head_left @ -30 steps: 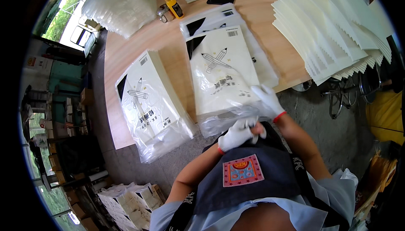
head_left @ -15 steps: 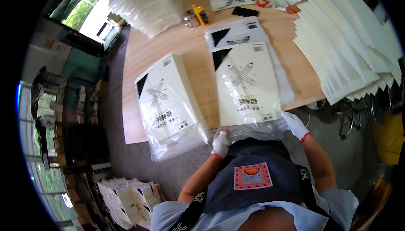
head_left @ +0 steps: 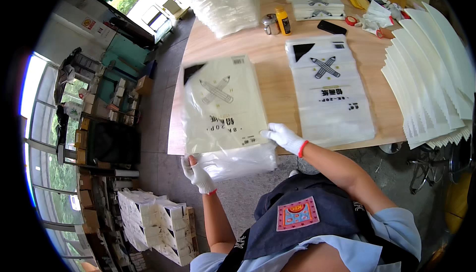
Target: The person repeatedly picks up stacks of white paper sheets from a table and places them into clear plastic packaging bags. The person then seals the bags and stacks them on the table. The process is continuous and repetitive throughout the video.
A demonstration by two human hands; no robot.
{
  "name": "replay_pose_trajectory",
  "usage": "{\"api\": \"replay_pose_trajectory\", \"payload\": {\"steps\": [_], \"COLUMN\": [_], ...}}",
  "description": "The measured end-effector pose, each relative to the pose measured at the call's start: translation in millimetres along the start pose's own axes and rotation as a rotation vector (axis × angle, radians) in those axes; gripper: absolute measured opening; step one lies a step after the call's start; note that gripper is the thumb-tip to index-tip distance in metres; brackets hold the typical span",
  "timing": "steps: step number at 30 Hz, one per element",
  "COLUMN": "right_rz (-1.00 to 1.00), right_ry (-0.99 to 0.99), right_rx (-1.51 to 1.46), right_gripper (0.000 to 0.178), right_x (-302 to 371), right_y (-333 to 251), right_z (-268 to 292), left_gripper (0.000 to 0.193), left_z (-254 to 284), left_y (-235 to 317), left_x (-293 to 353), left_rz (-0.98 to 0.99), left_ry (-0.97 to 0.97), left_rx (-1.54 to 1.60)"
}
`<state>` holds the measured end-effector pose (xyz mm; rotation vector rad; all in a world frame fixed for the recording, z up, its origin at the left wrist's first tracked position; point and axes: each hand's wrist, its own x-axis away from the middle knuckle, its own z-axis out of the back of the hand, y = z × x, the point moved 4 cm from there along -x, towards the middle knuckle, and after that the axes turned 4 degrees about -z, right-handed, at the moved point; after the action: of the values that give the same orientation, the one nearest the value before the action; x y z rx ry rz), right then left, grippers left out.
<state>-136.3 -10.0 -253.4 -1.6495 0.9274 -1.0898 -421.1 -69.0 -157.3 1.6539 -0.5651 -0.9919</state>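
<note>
- One large wooden table (head_left: 275, 88) is seen; its left part is covered by the packet described below.
- Fanned cream sheets (head_left: 421, 83) are laid along the right side, well apart from both hands.
- Flat printed bags (head_left: 329, 98) are laid right of the packet, bare wood left between; not touched by either hand.
- Paper packet (head_left: 223, 108), pencil print upward, is held over the table's left part, forward and left of the apron (head_left: 292, 207). Long axis is pointed away from the body, far end tipped slightly left. Near short edge is turned to the hands; contact beneath cannot be told.
- Clear plastic (head_left: 238, 165) is seen below that near edge, hung past the table edge; whether it is joined to the packet cannot be told.
- Right hand (head_left: 285, 137), gloved, is placed at the near right corner; packet is extended forward and left from it. Corner appears pinched by the fingertips.
- Left hand (head_left: 199, 175), gloved, is placed at the near left corner; packet is extended forward and right. Edge is grasped, thumb uppermost. Neither hand is clearly nearer.
</note>
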Motion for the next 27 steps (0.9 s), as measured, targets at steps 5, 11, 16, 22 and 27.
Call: {"api": "replay_pose_trajectory", "payload": {"steps": [5, 11, 16, 22, 27], "right_rz": [-0.11, -0.183, 0.027, 0.663, 0.224], "right_ry": [0.092, 0.178, 0.233, -0.044, -0.22], "right_rx": [0.582, 0.582, 0.554, 1.378, 1.21], "right_gripper": [0.04, 0.089, 0.082, 0.04, 0.028], "right_x": [3, 12, 12, 75, 113], "right_y": [-10, -2, -5, 23, 42], "right_z": [-15, -12, -50, -49, 13], "left_gripper": [0.035, 0.068, 0.076, 0.073, 0.053], "left_z": [68, 32, 13, -53, -188], "left_y": [-70, -89, -93, -30, -17], "left_x": [-15, -32, -45, -34, 57], "left_rz": [0.098, 0.281, 0.381, -0.259, -0.486], "left_ry": [-0.145, -0.394, -0.565, -0.61, -0.994], "left_rx": [-0.961, -0.768, -0.614, -1.366, -0.641]}}
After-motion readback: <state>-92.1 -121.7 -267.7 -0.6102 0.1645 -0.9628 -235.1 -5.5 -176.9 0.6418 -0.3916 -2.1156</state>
